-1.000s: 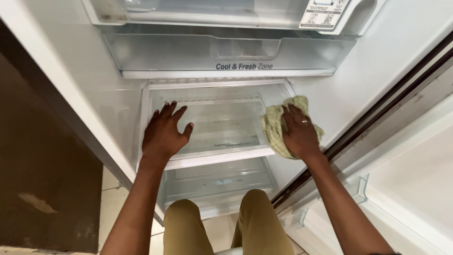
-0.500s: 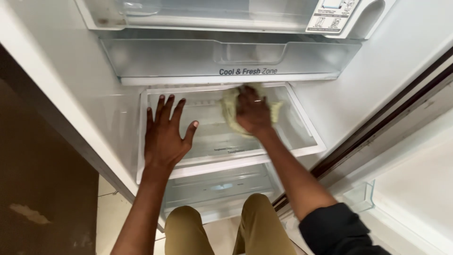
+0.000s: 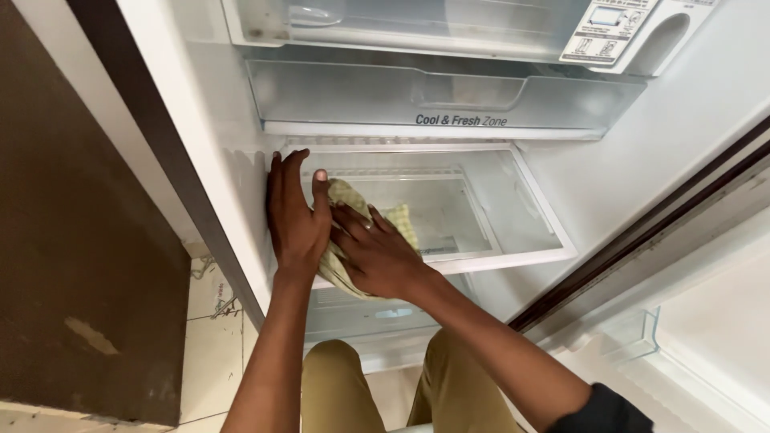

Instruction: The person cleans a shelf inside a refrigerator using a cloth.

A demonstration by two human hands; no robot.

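I look down into an open fridge. A clear glass shelf (image 3: pixel 513 240) with a white rim is pulled partly out. My left hand (image 3: pixel 295 216) lies flat on the shelf's left edge, fingers against the fridge's inner left wall. My right hand (image 3: pixel 377 252) presses a yellow-green checked cloth (image 3: pixel 345 200) onto the left part of the shelf, right beside my left hand. The cloth is bunched under my palm and hangs a little over the shelf's front rim.
Above the shelf sits a clear drawer (image 3: pixel 449 100) with a white front strip. A clear crisper drawer (image 3: pixel 377 313) lies under the shelf. The fridge door (image 3: pixel 706 337) stands open at the right, a brown cabinet side (image 3: pixel 80 265) at the left. My knees (image 3: pixel 401 393) are below.
My right hand has slid the cloth across the shelf from the right side to the left, up against my left hand. My left hand has shifted to the shelf's left edge.
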